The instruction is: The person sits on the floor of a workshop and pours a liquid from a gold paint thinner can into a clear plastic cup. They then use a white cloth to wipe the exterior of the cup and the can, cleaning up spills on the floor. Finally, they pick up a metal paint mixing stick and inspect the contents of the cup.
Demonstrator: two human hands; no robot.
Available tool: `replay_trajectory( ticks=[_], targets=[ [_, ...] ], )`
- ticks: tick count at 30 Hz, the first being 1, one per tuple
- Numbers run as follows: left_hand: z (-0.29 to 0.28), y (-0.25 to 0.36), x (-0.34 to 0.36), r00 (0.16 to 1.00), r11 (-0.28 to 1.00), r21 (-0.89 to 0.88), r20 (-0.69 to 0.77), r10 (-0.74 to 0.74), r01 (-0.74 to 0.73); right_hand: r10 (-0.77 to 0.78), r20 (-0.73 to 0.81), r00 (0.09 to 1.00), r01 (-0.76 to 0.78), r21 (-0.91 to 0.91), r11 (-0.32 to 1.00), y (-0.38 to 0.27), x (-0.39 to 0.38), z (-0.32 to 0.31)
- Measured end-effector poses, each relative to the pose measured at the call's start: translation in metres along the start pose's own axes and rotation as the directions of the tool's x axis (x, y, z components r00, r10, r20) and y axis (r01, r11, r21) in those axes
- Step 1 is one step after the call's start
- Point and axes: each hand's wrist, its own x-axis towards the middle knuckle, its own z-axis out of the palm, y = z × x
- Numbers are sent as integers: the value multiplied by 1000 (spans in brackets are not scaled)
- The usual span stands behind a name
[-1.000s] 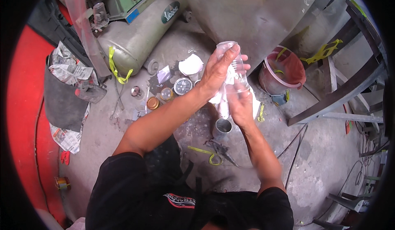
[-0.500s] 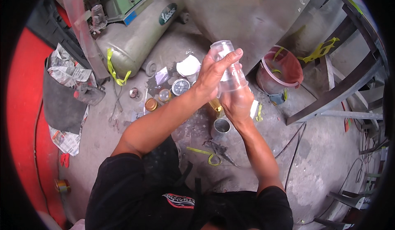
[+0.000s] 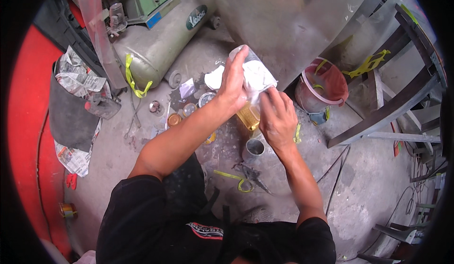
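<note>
Person leans over a stained grey concrete floor (image 3: pixel 302 179), both forearms reaching in from the near side. Left hand (image 3: pixel 231 82) grasps a clear, thin-walled plastic cup (image 3: pixel 238 52), raised above the floor about mid-scene; palm and forearm cover the cup's left side, and the far fingers are out of sight behind it. A crumpled white cloth or paper wipe (image 3: pixel 259 75) bunches against the cup's right part; the clear wall makes it hard to say how much sits inside. Right hand (image 3: pixel 280 120), fingers bent, touches the wipe's near right edge; thumb hidden, so cannot tell whether it pinches.

Below, between the forearms: gold rectangular metal can (image 3: pixel 249 117), far end lost behind the hands. Just nearer, an open grey metal cylinder (image 3: pixel 255 147), contents too dark to read. Left of these, a round silver-rimmed tin (image 3: pixel 205 98) is partly cut off by the left forearm. Nearer still, a dark tool (image 3: pixel 253 175), its shape unclear, beside a yellow strip (image 3: pixel 227 173). Far right, a pink plastic bucket (image 3: pixel 309 101), inside partly shadowed.
</note>
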Motion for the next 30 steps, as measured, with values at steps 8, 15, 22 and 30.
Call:
replay_trajectory(
  ticks=[8, 15, 22, 30],
  targets=[
    [8, -8, -9, 989, 994, 34, 101, -111, 108, 28, 229, 973, -43, 62, 997, 0, 7, -3],
    [35, -15, -35, 990, 943, 323, 140, 31, -75, 307, 232, 923, -336, 96, 937, -16, 13, -9],
    [32, 27, -24, 988, 940, 323, 142, 61, -105, 145, 219, 965, -150, 5, 989, -6, 8, -9],
    [24, 10, -18, 961, 908, 417, 264, -81, -38, 178, 252, 951, -223, 165, 961, -10, 7, -2]
  ],
)
